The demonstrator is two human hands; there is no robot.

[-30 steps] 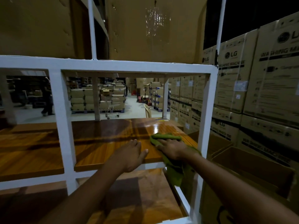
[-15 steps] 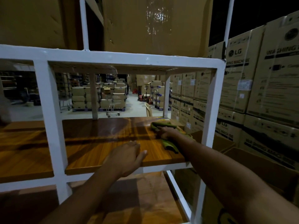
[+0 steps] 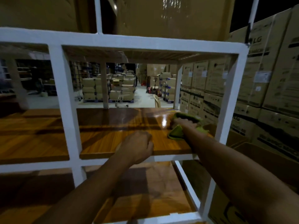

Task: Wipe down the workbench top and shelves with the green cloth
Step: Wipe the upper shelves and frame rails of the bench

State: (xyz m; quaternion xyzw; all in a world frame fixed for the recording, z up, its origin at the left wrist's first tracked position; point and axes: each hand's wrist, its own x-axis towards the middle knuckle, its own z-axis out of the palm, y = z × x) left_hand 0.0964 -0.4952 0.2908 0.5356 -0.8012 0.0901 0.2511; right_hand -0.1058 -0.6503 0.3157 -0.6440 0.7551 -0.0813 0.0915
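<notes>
My left hand (image 3: 137,147) sits at the front edge of the middle shelf (image 3: 113,135), fingers curled loosely under with nothing in them, knuckles up, the forearm running back toward me over the white front rail. To its left I see the white frame (image 3: 64,97) of the unit, an upright post dividing this bay from the next one, where the same glossy wood surface carries on into shadow. Below my left arm lies the lower shelf (image 3: 153,191), also wood-grained and mostly dark. Moving right across the middle shelf, a bright glare spot shows on the varnish just before my right hand (image 3: 184,122), which is reached far into the back right corner and pressed palm-down on the green cloth (image 3: 176,134). The fingers are clamped over the cloth, which bunches up beyond the fingertips and spills out in a fold nearer me, beside the wrist; it lies flat on the shelf surface close to the right post. Beyond that post, stacked cardboard boxes (image 3: 267,94) with printed lettering rise well above the shelf, and an open carton (image 3: 258,152) sits lower down, just beside the frame. Through the bay I can see a warehouse floor with palletised boxes and a trolley (image 3: 121,97), all far off and somewhat blurred.
</notes>
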